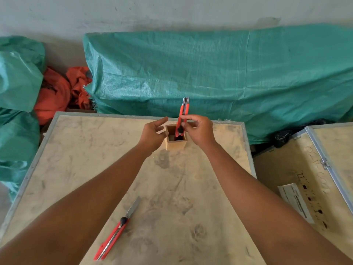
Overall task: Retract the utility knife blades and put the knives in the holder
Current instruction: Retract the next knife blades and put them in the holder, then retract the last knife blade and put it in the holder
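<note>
Here, most of the view is being filled by a green tarp (219,73) that is draped over a bulky load against the wall, with orange cloth (57,92) bunched at its left end. In front of it, a plywood crate top (76,159) edged in metal is being used as the work surface, and a second crate (298,169) is being shown just beside it on the right. Near the far edge of the crate top, a square wooden holder (174,145) is standing upright. It is being steadied by the left hand (152,134), whose fingers are spread loosely, the thumb touching the holder's left wall. One red knife (182,119) is being pinched between thumb and fingers of the right hand (198,131) and held upright, its lower end inside the holder's opening and its metal tip pointing up. A second red knife (114,232) is lying flat on the near part of the crate top, well apart from the holder, its blade (133,206) extended.
</note>
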{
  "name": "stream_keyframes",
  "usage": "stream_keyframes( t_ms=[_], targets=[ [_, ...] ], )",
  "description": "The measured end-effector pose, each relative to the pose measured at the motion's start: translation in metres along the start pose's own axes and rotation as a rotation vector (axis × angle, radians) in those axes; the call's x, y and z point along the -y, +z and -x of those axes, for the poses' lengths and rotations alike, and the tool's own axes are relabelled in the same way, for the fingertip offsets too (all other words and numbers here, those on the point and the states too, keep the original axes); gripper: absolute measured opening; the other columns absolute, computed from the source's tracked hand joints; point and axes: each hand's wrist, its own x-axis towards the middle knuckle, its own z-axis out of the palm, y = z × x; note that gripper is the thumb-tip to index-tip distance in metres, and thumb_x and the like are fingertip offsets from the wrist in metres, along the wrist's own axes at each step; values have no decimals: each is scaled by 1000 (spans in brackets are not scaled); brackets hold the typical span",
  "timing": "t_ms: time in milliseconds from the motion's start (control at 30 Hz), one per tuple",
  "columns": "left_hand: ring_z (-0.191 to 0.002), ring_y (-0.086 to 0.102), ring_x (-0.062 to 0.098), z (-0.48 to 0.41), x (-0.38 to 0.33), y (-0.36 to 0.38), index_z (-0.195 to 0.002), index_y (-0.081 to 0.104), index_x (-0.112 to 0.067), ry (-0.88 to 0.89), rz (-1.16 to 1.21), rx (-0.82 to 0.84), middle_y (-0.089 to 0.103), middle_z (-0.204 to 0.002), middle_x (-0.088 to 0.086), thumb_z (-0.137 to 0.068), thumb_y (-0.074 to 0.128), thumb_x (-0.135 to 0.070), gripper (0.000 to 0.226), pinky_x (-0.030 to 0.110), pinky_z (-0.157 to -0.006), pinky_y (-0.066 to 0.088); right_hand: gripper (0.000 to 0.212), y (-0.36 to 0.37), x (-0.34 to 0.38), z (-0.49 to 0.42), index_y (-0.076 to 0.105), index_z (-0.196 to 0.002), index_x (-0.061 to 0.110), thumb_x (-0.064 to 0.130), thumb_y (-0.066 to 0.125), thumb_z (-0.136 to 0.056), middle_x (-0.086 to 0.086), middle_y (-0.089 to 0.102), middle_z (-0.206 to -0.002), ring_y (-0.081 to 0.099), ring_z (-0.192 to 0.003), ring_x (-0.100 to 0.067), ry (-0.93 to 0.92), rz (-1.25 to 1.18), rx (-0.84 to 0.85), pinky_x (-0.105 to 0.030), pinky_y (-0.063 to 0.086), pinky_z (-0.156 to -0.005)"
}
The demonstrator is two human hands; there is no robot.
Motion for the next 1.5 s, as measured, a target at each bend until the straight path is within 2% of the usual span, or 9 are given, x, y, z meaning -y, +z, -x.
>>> stream_keyframes(
  t_ms=[133, 233, 467, 633, 867, 1100, 1200, 1400, 1500],
  targets=[
    [-142, 39, 22, -23, 23, 9, -153, 31, -23, -29, -183, 91, 46, -152, 3, -75, 83, -10, 94, 32, -104, 38, 26, 23, -17, -5, 80, -109, 12, 1, 74, -87, -5, 79, -107, 74, -98, -18, -78, 85, -37, -14, 53, -89],
    [-141, 42, 27, -34, 37, 19, -156, 23, -19, -53, -222, 132, 47, -151, 6, -73, 85, -11, 104, 30, -97, 41, 27, 38, -25, -4, 80, -107, 10, -4, 72, -86, -9, 80, -107, 74, -99, -21, -121, 133, -40, -22, 55, -91],
    [-135, 50, 28, -44, 48, 23, -154, 26, -15, -68, -185, 122, 57, -142, 6, -75, 83, -6, 97, 34, -99, 49, 25, 53, -36, -10, 81, -103, 7, -6, 74, -82, -11, 79, -105, 74, -97, -23, -168, 185, -50, -22, 53, -95],
    [-135, 50, 26, -43, 52, 21, -154, 28, -17, -85, -164, 117, 57, -143, 3, -73, 84, -7, 99, 41, -104, 49, 23, 58, -39, -5, 81, -99, 4, -7, 75, -80, -14, 78, -102, 73, -94, -24, -131, 177, -87, 2, 40, -94],
    [-135, 49, 30, -28, 43, 18, -153, 32, -18, -72, -156, 69, 46, -153, 2, -73, 86, -14, 97, 45, -103, 49, 31, 42, -29, 7, 80, -107, 10, -3, 80, -79, -11, 76, -107, 71, -101, -23, -98, 172, -97, -37, 61, -89],
    [-125, 58, 26, 19, 32, -8, -137, 57, -24, -59, -125, -1, 55, -145, -1, -77, 83, -14, 66, 35, -88, 53, 28, 31, 5, 50, 77, -111, 5, 2, 80, -83, -13, 77, -107, 71, -89, -13, -81, 124, -72, -12, 55, -81],
    [-121, 59, 24, 51, 37, -30, -134, 59, -24, -61, -116, -23, 56, -143, -1, -78, 82, -16, 61, 32, -85, 53, 27, 37, 21, 77, 77, -113, 6, 8, 79, -86, -10, 77, -111, 70, -87, -9, -39, 98, -27, -21, 59, -83],
    [-109, 65, 22, 121, 76, -84, -128, 64, -23, -89, -64, -42, 64, -130, -2, -78, 82, -20, 53, 34, -83, 57, 28, 73, 46, 145, 75, -118, 12, 16, 77, -90, -4, 76, -118, 70, -89, -12, 122, 45, 96, -4, 48, -76],
    [-106, 68, 23, 151, 101, -106, -127, 65, -21, -139, -37, -49, 65, -128, -3, -79, 81, -19, 50, 31, -76, 56, 27, 96, 55, 183, 76, -116, 15, 16, 77, -89, -2, 76, -115, 72, -88, -13, 206, 14, 140, -18, 57, -86]
  ],
)
